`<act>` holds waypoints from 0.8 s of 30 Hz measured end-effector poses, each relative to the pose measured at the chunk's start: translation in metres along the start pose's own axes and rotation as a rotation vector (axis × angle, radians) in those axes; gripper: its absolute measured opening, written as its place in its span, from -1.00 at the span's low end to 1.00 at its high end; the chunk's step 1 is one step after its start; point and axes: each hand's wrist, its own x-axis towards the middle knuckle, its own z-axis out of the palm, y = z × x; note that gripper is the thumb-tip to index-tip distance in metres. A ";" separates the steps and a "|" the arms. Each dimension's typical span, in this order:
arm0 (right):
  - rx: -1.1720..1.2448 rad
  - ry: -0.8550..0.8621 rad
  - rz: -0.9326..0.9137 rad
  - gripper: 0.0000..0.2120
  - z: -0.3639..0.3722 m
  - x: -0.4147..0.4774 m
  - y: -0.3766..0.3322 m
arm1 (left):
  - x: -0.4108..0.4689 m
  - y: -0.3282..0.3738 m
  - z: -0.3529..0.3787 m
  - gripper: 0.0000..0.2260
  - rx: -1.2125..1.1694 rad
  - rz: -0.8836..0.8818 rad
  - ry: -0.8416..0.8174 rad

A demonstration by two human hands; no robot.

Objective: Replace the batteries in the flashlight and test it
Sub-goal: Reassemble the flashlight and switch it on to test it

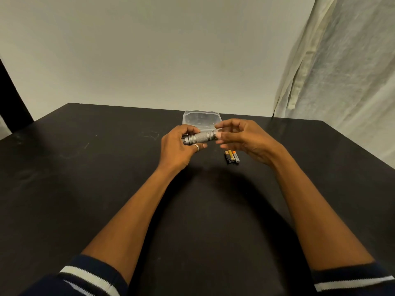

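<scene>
A grey metal flashlight [202,137] with a knurled body lies level above the black table [85,178], its head pointing left. My left hand [178,146], with a ring on one finger, is closed around the head end. My right hand [239,137] has its thumb and fingertips on the tail end of the flashlight, the other fingers spread. Three small batteries [232,156] lie side by side on the table just below my right hand.
A clear plastic box [202,118] stands on the table right behind the flashlight. A pale curtain [342,71] hangs at the right past the table's far right corner. A plain wall is behind the table's far edge.
</scene>
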 end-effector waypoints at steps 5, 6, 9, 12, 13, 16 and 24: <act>-0.068 0.031 -0.007 -0.80 0.005 0.000 0.001 | -0.001 0.000 0.000 -0.66 0.001 0.007 -0.011; -0.124 0.050 -0.002 -0.79 0.008 0.001 0.002 | -0.001 0.000 0.000 -0.66 0.000 0.006 -0.012; -0.238 0.104 0.007 -0.65 0.012 0.004 0.004 | -0.001 0.000 0.000 -0.66 -0.006 0.002 -0.018; -0.145 0.049 -0.003 -0.71 0.007 0.003 0.003 | -0.001 0.000 0.000 -0.67 -0.005 0.002 -0.018; -0.102 0.014 -0.007 -0.73 0.005 0.002 0.002 | -0.001 0.000 0.000 -0.67 -0.004 0.003 -0.020; -0.088 -0.002 -0.017 -0.70 0.002 0.001 0.002 | -0.001 0.000 -0.001 -0.67 -0.002 0.004 -0.026; -0.249 0.092 0.059 -0.52 0.014 0.004 0.003 | -0.001 0.001 -0.001 -0.66 -0.017 -0.005 -0.024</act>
